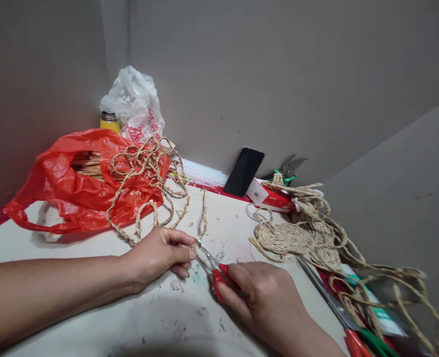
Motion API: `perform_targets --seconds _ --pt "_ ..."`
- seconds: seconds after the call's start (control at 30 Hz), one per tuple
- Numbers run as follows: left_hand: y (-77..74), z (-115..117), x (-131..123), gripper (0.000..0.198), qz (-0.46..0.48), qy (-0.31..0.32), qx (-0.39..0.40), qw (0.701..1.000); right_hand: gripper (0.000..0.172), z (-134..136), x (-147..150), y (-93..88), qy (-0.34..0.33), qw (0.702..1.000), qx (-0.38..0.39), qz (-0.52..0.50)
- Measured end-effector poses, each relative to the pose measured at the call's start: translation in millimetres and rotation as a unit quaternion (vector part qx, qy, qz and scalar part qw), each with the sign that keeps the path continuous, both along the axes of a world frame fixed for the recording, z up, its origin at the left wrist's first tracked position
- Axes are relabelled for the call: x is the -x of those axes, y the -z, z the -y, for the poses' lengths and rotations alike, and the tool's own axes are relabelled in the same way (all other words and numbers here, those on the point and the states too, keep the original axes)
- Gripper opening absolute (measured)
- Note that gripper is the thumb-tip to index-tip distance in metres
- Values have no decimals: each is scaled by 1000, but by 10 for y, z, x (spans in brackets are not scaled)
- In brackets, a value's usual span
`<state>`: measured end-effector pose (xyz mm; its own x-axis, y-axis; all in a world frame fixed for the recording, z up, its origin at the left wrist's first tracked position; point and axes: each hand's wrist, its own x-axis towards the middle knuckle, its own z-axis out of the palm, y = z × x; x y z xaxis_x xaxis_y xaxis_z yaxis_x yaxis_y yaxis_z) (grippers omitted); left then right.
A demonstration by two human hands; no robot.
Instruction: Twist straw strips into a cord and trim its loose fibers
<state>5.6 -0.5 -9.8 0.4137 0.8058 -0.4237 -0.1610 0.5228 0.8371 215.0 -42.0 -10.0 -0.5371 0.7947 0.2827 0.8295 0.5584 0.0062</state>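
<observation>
My left hand point(158, 254) pinches the end of a braided straw rope point(145, 168) on the white table point(93, 307). The rope runs back in loose loops over a red plastic bag point(74, 193). My right hand point(264, 297) grips red-handled scissors point(214, 265), whose open blades meet the rope right at my left fingertips. Both hands rest low on the tabletop, close together.
Woven straw coils point(289, 238) and tangled rope lie at the right, over a long blade and red and green handled tools point(360, 339). A black phone point(243, 171) leans on the wall beside green-handled shears point(288, 171). A white bag point(133, 101) and yellow bottle point(109, 121) stand in the corner.
</observation>
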Motion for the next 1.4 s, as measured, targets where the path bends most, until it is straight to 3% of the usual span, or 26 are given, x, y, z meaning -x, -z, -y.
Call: perform_targets --seconds 0.3,0.53,0.83,1.03,1.4 --pt "-32 -36 18 24 37 11 24 999 33 -53 -78 18 19 1000 14 -20" --pt "-18 -38 29 30 47 -47 14 998 27 -23 0 -45 38 996 82 -27" --pt "-63 -27 25 30 -1 -60 -17 998 29 -22 1 21 16 997 75 -23" --pt "-143 -47 57 34 -71 -21 -70 995 31 -35 -26 22 24 995 92 -25" --pt "-163 -40 29 20 -39 -56 -69 995 30 -37 -11 13 39 990 118 -63"
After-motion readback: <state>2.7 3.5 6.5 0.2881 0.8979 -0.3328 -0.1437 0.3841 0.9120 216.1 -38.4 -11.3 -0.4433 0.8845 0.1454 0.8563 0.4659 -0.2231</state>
